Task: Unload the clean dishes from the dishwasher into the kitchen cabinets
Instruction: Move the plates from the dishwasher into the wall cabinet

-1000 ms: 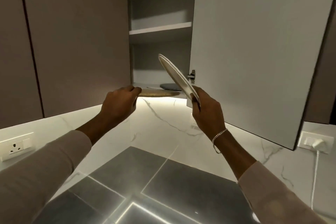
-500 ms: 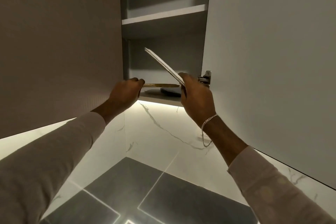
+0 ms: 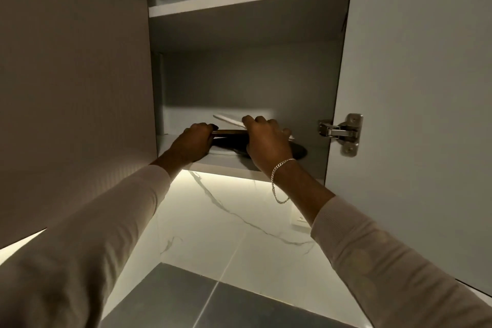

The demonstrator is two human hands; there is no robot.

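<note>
Lit white marble wall [image 3: 226,221]; dark grey surface [image 3: 186,301] below.

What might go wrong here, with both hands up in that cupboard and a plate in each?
1. The right hand holds the white plate tilted, just above the brown plate that the left hand grips. Lowered fast, the rims may knock and chip.
2. A dark plate lies beneath them, seemingly near the front of the cabinet shelf. A nudge might push it outward.
</note>
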